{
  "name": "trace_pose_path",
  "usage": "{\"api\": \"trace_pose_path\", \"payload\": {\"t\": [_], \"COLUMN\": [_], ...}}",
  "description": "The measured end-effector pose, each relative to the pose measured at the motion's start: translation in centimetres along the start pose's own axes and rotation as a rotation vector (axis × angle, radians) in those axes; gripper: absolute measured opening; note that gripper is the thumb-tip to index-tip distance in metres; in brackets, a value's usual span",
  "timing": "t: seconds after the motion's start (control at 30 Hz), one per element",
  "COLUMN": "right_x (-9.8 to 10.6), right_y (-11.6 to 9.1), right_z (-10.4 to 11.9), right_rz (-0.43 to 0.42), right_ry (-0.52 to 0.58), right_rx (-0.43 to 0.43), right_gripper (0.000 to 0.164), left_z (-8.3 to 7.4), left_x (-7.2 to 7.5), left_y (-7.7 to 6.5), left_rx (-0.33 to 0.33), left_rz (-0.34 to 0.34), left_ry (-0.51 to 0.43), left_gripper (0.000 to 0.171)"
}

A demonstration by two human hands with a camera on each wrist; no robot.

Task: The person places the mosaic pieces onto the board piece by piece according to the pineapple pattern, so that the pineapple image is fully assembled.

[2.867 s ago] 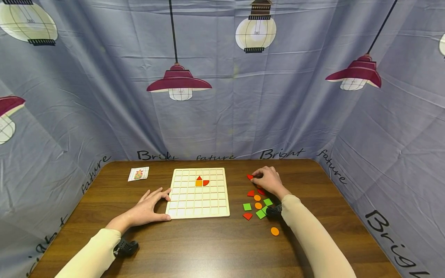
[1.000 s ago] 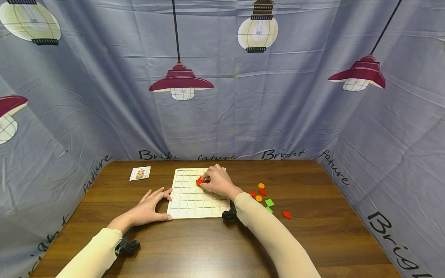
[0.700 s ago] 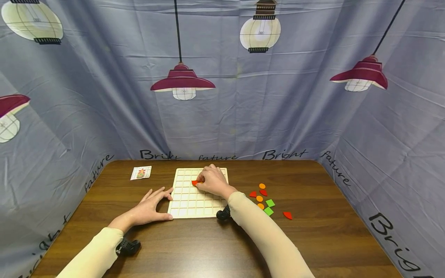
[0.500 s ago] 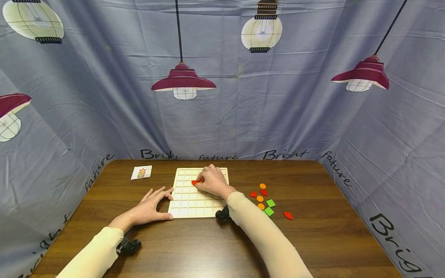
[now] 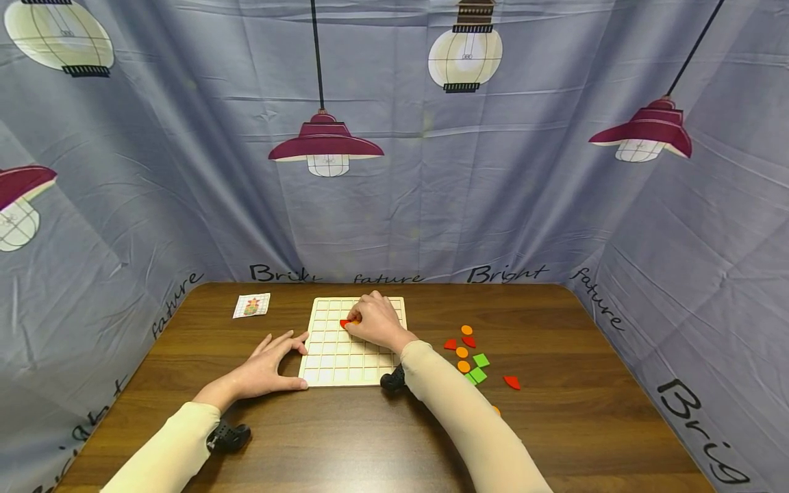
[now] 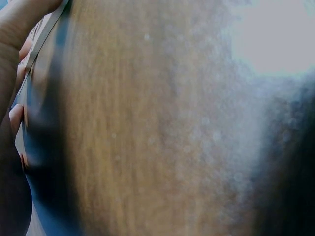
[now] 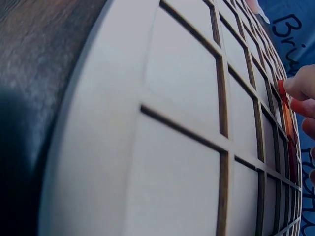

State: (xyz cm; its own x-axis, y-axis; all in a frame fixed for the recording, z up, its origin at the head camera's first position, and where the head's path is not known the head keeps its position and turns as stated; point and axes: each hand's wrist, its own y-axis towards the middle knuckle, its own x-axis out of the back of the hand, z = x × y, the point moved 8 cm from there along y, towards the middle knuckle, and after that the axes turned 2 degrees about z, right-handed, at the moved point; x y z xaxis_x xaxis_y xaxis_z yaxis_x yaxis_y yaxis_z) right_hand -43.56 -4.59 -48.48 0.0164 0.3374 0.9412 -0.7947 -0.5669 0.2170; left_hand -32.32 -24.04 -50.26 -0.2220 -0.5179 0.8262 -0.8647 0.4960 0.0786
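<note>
1. On the brown wooden table [image 5: 345, 438] lies a white printed card [image 5: 251, 305].
2. Left hand [image 5: 268, 368], fingers spread, grasps nothing; it touches the left edge of the square cream grid board [image 5: 333, 356].
3. Flat red piece [image 5: 343, 324], at the board's upper middle, is pinched by the right hand [image 5: 379, 322].
4. Farther right lie orange discs [image 5: 464, 367], green squares [image 5: 478, 374] and red wedges [image 5: 511, 382].

A lamp-printed blue curtain [image 5: 394, 219] hangs behind the wooden table [image 5: 573, 342].
</note>
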Motion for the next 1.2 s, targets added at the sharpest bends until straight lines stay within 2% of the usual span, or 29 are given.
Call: {"api": "trace_pose_path", "payload": {"t": [0.3,0.6,0.9,1.2], "right_x": [0.1,1.1,4.5,7.6], "right_y": [0.0,-0.5,-2.2,-6.0], "right_z": [0.0,-0.7,-4.0,-8.8], "right_rz": [-0.013,-0.014,-0.060,-0.128], "right_ry": [0.009,0.041,0.131,0.240], "right_rx": [-0.046,-0.090,-0.133,-0.155], "right_gripper": [0.006,0.009,0.020,0.021], "left_z": [-0.1,-0.1,-0.3,-0.3], "left_x": [-0.1,-0.2,0.0,0.1], "left_y": [0.1,0.2,0.3,0.0], "left_rx": [-0.002,-0.003,-0.002,0.011], "left_rz": [-0.002,0.004,0.005,0.012], "left_ry": [-0.001,-0.007,0.016,0.042], "left_gripper": [0.056,0.056,0.056,0.054]}}
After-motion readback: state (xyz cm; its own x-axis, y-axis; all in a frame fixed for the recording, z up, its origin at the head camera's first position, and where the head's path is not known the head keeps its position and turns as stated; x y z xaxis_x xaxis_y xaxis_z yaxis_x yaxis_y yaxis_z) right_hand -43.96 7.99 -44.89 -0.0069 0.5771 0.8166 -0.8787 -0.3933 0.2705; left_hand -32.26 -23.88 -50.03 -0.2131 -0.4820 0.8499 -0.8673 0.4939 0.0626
